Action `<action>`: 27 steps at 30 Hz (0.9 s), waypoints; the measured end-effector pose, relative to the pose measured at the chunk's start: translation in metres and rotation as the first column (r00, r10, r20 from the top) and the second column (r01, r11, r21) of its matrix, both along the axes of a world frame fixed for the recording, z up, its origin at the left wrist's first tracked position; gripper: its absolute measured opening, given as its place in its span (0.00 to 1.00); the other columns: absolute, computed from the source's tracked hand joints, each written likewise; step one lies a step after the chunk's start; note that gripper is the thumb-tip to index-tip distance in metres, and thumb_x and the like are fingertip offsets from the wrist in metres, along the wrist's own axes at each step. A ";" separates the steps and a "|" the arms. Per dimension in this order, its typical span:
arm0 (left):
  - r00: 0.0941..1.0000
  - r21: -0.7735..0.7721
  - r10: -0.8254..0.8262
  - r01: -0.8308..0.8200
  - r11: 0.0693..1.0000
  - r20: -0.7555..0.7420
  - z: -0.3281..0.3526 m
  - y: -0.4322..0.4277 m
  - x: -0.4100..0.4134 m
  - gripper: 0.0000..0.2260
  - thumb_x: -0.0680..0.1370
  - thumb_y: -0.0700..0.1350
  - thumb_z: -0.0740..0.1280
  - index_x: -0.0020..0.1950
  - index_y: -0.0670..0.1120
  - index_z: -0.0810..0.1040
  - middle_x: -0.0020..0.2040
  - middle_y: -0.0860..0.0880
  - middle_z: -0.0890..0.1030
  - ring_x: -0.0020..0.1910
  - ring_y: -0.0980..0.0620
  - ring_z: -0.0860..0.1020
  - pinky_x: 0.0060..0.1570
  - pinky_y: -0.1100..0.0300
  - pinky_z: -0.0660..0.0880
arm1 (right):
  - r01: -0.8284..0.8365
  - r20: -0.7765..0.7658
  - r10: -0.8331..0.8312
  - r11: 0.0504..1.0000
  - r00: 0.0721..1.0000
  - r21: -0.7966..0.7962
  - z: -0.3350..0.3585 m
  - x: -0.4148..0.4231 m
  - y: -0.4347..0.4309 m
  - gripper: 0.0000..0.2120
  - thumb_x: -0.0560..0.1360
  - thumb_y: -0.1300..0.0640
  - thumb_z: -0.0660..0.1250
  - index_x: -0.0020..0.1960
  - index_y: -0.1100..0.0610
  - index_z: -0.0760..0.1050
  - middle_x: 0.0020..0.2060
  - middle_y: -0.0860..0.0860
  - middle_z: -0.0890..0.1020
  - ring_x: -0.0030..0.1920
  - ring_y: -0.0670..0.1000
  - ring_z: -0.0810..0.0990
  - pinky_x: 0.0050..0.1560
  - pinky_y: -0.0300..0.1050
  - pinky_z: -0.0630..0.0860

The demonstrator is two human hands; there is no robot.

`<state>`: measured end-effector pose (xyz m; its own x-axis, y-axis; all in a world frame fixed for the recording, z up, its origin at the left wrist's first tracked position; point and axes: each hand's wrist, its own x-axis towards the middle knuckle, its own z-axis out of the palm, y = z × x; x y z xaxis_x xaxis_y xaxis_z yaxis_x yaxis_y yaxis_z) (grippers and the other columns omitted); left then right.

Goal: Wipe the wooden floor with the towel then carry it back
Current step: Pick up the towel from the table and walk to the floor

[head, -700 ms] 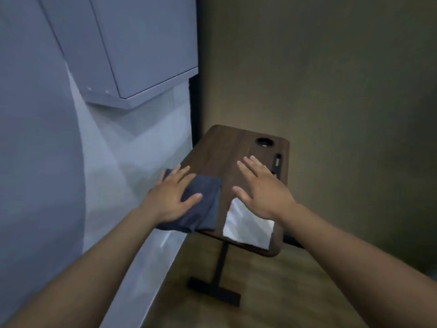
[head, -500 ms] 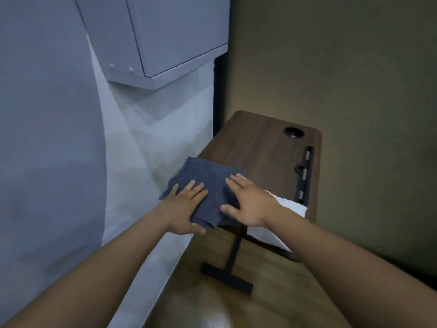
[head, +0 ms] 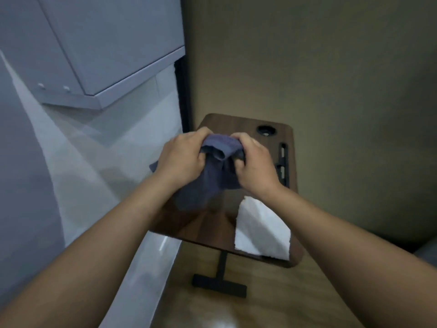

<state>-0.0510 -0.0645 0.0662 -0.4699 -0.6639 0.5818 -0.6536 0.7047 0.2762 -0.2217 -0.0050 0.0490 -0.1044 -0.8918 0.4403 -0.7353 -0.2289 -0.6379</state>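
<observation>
**Towel gripped in both hands over table**

The towel [head: 210, 185], dark blue-grey, is held bunched at frame centre, over the table [head: 238, 124]. Its upper edge is grasped by the left hand [head: 182, 159] on one side and by the right hand [head: 254, 166] on the other, with the fingers of both curled tightly into the fabric. The remainder hangs down between the two wrists. Whether its lower corner touches the tabletop cannot be told.

A white cloth [head: 262, 230] is laid on the table's near right corner, overhanging the near edge, just below the right forearm. A round hole [head: 266, 131] and a dark slot [head: 282, 162] are noted along the table's right side. The black foot [head: 218, 285] of the table stands on the floor [head: 272, 304], lower centre. A grey cabinet [head: 106, 43] is recorded at upper left.
</observation>
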 end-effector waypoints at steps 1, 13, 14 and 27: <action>0.998 -0.014 -0.048 0.047 0.999 -0.031 0.015 -0.001 -0.020 0.15 0.71 0.44 0.58 0.56 0.45 0.77 0.49 0.41 0.83 0.47 0.35 0.79 0.41 0.46 0.75 | 0.053 0.022 -0.052 0.997 0.998 -0.060 0.013 -0.014 0.006 0.19 0.70 0.67 0.61 0.60 0.58 0.74 0.54 0.56 0.81 0.54 0.59 0.78 0.53 0.52 0.74; 0.768 0.346 -0.539 0.638 0.688 -0.346 0.048 0.106 -0.288 0.08 0.77 0.42 0.63 0.38 0.45 0.72 0.37 0.43 0.79 0.44 0.37 0.77 0.41 0.49 0.71 | 0.864 0.199 -0.841 0.493 0.503 -0.099 0.043 -0.192 0.195 0.21 0.72 0.53 0.73 0.62 0.54 0.71 0.55 0.53 0.74 0.58 0.55 0.74 0.60 0.45 0.69; 0.744 0.398 -0.563 0.668 0.629 -0.360 0.040 0.129 -0.311 0.07 0.77 0.43 0.63 0.40 0.44 0.74 0.38 0.45 0.80 0.44 0.39 0.78 0.43 0.48 0.74 | 0.922 0.197 -0.901 0.379 0.386 -0.077 0.037 -0.201 0.223 0.20 0.72 0.50 0.74 0.59 0.53 0.70 0.55 0.53 0.73 0.58 0.56 0.73 0.60 0.48 0.69; 0.426 0.761 -0.631 0.377 -0.528 -0.648 -0.052 0.536 -0.391 0.13 0.82 0.46 0.61 0.57 0.42 0.83 0.52 0.41 0.85 0.54 0.41 0.83 0.55 0.49 0.80 | 0.950 0.743 -0.610 -0.060 -0.277 0.305 -0.046 -0.173 0.582 0.33 0.69 0.42 0.72 0.71 0.45 0.65 0.52 0.50 0.84 0.52 0.50 0.84 0.56 0.56 0.81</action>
<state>-0.4420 0.4718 0.0138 -0.9290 0.3157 -0.1933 -0.2401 -0.1164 0.9637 -0.3946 0.5771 0.0026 -0.8809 0.4653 -0.0871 0.0763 -0.0422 -0.9962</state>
